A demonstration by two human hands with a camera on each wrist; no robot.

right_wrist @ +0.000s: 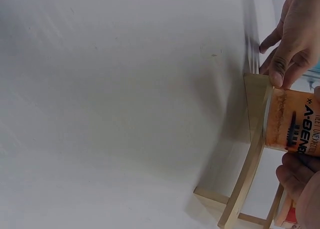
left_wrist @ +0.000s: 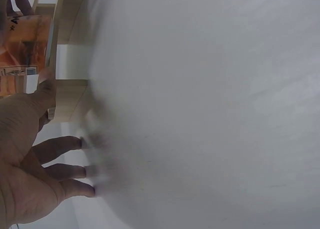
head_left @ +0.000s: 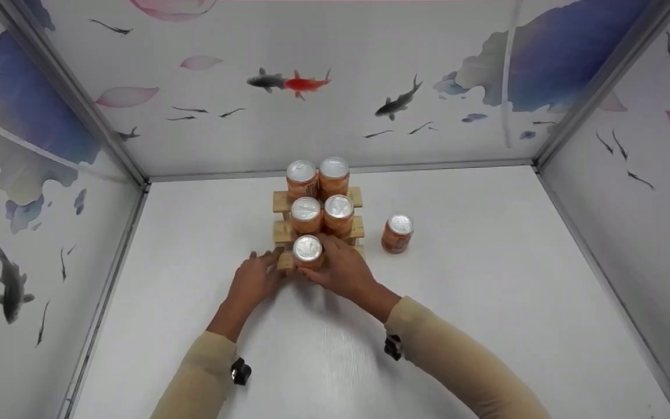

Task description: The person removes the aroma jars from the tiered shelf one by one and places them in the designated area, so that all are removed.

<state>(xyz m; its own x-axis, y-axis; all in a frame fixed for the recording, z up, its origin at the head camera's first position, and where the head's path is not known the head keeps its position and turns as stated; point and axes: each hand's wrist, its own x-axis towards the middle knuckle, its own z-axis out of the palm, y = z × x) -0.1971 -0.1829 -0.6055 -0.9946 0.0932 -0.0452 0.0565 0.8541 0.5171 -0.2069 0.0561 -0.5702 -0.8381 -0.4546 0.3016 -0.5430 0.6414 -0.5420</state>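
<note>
A stepped wooden rack (head_left: 281, 233) stands near the back wall, with orange cans with silver tops on its tiers. My right hand (head_left: 346, 269) grips a can (head_left: 308, 249) that sits upright at the left of the lowest tier; its lettered label (right_wrist: 295, 121) shows in the right wrist view. At the rack's front left corner, my left hand (head_left: 258, 276) pinches the wooden end between thumb (left_wrist: 44, 94) and forefinger. The other left fingers spread down toward the table. Two cans (head_left: 306, 214) stand on the middle tier and two more (head_left: 302, 177) on the top one.
One more can (head_left: 398, 234) stands on the white table (head_left: 463, 302), right of the rack. White panels painted with fish (head_left: 306, 84) and petals wall in the table at the back and both sides. Metal edging (head_left: 445, 166) runs along the table's back edge.
</note>
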